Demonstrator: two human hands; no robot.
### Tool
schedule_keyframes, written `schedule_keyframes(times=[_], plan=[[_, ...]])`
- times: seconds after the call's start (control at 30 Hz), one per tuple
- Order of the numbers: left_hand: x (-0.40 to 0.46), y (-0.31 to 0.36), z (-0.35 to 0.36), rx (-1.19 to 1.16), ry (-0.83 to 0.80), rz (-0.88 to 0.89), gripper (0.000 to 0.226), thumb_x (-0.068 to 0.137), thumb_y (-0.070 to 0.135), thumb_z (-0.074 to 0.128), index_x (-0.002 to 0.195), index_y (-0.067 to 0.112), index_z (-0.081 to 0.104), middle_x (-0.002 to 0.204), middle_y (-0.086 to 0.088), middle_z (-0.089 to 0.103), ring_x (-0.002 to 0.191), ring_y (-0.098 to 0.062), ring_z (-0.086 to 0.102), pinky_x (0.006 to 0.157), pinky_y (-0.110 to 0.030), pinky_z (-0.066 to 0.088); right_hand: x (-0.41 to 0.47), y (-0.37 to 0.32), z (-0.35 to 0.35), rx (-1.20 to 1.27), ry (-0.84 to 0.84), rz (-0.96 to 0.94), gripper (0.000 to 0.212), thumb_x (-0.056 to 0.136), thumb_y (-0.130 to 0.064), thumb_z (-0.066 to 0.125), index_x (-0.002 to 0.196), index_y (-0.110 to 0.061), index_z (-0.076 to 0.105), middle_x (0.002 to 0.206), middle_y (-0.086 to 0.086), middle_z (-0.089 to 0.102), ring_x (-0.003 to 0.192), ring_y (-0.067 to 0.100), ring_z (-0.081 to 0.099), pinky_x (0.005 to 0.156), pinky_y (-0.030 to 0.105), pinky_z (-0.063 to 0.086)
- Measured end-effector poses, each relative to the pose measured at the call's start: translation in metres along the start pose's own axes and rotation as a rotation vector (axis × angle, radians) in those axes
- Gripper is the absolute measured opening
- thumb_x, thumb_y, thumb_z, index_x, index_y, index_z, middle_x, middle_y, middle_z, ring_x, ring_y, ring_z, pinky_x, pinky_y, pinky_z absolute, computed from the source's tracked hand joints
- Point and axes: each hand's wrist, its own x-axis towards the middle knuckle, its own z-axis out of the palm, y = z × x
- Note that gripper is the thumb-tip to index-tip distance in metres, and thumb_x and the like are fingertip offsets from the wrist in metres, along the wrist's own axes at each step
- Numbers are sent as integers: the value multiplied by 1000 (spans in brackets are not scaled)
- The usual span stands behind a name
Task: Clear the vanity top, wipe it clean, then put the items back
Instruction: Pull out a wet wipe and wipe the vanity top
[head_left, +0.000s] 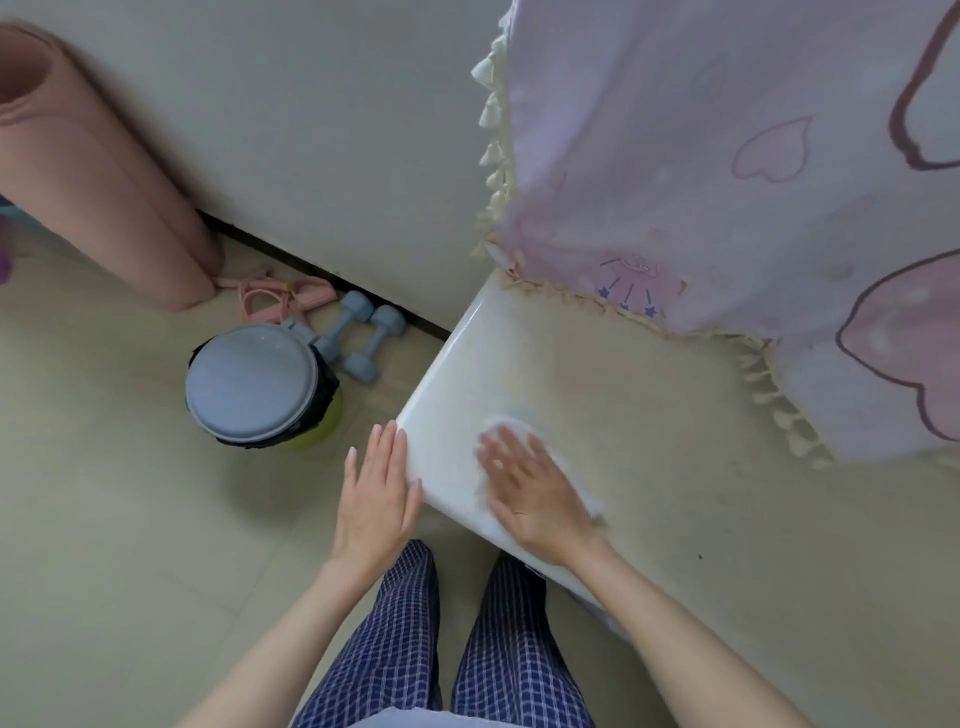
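the wiping step was judged to be in hand: a white cloth (563, 475) was pressed flat under the spread right hand (535, 493) near the vanity top (649, 415) corner. the left hand (376, 488), open and holding nothing, was laid against the edge just beside it. next, the cloth would need to be swept outward toward the draped curtain (727, 182).

Soft, even, dimmish indoor light, faint shadow under the bin (260, 384) at 9 o'clock, motion blur on the right hand (535, 493), wide-angle bending at the edges, overall slightly soft focus
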Motion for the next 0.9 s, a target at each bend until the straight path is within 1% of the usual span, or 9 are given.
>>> schedule_keyframes(times=[0.07,0.13,0.23,0.4,0.5,0.6,0.7,0.8,0.9], plan=[[0,-4,0,-9,-10,34,60,95,35,20,141,-3,29,149,-17,29,140,-27,19,111,-50,16,-21,13,-2,-13,65,242,56,99,-44,8,149,-24,-8,156,2,-15,144,23,-4,115,43,-3],[0,-7,-1,-20,-19,52,61,95,34,20,142,-3,27,150,-17,27,140,-27,18,111,-49,15,-35,19,-12,-59,83,430,57,97,-43,15,148,-16,14,154,15,1,141,35,7,113,49,1],[1,-9,-1,-29,-29,72,61,94,34,20,142,-4,26,149,-19,27,140,-29,20,111,-49,15,-38,0,-24,-74,114,532,54,98,-40,15,142,-16,34,150,23,21,137,42,13,112,51,3],[1,-7,-2,-55,-34,71,61,93,33,20,141,-5,26,149,-20,27,140,-30,20,111,-49,16,-10,-22,-15,162,81,929,71,90,-57,-11,146,-24,18,153,21,16,140,43,7,113,53,4],[1,-9,-2,-44,-32,88,61,94,33,20,141,-5,26,149,-20,27,140,-29,20,111,-49,17,21,-6,-12,61,45,883,59,94,-45,10,145,-23,27,153,17,20,140,42,14,112,55,11],[2,-13,-2,-39,-23,102,60,94,33,20,141,-3,27,149,-18,27,140,-27,19,111,-49,16,60,19,-20,22,35,749,57,93,-41,10,147,-28,22,156,9,13,143,33,4,114,48,0],[1,-14,-2,-33,-7,104,59,94,33,21,142,-2,27,150,-16,27,140,-24,17,111,-48,16,104,34,-26,5,54,633,52,95,-38,20,145,-28,27,156,8,16,143,33,7,114,48,1],[-1,-14,1,-51,2,95,59,94,33,21,143,-1,25,151,-14,23,140,-23,14,112,-46,15,124,22,-26,31,77,515,59,90,-40,14,141,-24,38,152,11,26,140,36,17,113,49,6],[-2,-13,5,-64,6,82,61,93,34,20,143,0,23,152,-12,18,141,-23,11,113,-45,14,99,-8,-14,-18,-18,280,56,93,-40,12,145,-28,28,155,9,17,143,32,8,114,46,1]])
